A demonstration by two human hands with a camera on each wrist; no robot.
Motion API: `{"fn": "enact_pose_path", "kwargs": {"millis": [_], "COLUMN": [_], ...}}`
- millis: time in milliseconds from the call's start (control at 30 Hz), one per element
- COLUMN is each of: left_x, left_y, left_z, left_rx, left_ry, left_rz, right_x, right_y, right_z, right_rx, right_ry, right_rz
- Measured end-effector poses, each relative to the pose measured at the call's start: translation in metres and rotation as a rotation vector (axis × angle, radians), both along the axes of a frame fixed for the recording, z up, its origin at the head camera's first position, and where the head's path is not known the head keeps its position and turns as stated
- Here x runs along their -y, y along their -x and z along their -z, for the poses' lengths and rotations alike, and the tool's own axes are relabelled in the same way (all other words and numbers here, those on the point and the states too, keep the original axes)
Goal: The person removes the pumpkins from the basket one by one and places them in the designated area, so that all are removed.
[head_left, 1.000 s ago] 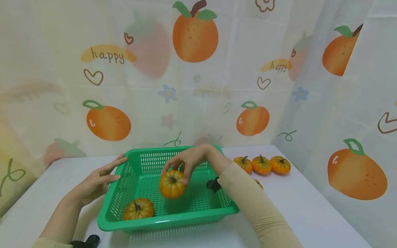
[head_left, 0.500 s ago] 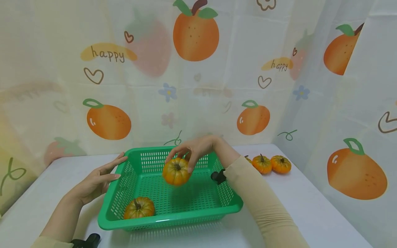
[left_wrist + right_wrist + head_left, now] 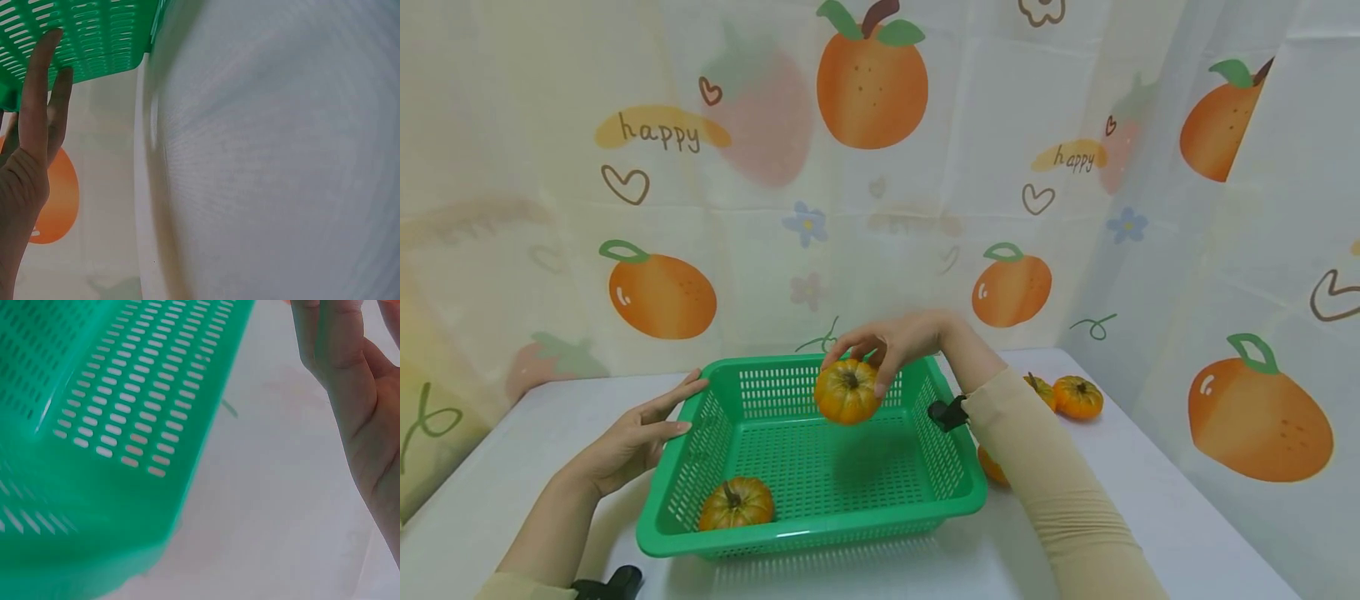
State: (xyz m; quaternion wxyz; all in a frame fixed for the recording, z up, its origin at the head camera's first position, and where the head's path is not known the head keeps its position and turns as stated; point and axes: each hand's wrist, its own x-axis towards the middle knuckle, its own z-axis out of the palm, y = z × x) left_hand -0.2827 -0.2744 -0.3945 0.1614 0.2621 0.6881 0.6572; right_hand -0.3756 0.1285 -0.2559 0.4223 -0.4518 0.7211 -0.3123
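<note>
My right hand (image 3: 898,342) pinches a small orange pumpkin (image 3: 847,393) between thumb and fingers, over the back right part of a green perforated plastic basket (image 3: 760,527). A second small pumpkin (image 3: 737,503) lies inside, in the front left corner. At the left side, my left hand (image 3: 632,433) holds the basket by its rim, thumb on top. In the left wrist view its long fingers (image 3: 37,106) lie against the outer wall. The right wrist view has the right hand (image 3: 350,381) at the edge, its pumpkin mostly cut off by the frame.
On the white table (image 3: 1150,500), right of the basket, sit a pumpkin (image 3: 1078,397) and another (image 3: 1040,390) half hidden by the sleeve. One more pumpkin (image 3: 992,467) shows below the forearm. A fruit-printed curtain (image 3: 880,208) hangs behind and to the right.
My right hand has lifted the pumpkin from low inside the basket, moving up, back and to the right. The left hand and the basket have stayed nearly still.
</note>
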Motion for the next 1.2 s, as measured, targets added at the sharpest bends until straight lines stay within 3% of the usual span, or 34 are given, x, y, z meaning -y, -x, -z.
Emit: {"fn": "enact_pose_path", "kwargs": {"millis": [700,1200], "left_x": [0.0,-0.001], "left_y": [0.0,0.0], "left_z": [0.0,0.0], "left_rx": [-0.008,-0.009], "left_ry": [-0.009,-0.006], "left_rz": [0.018,-0.003], "right_x": [-0.06,-0.111], "right_y": [0.0,-0.004], "right_z": [-0.003,0.0], "right_rx": [-0.07,-0.075], "right_ry": [0.045,0.009], "right_rz": [0.099,0.277]}}
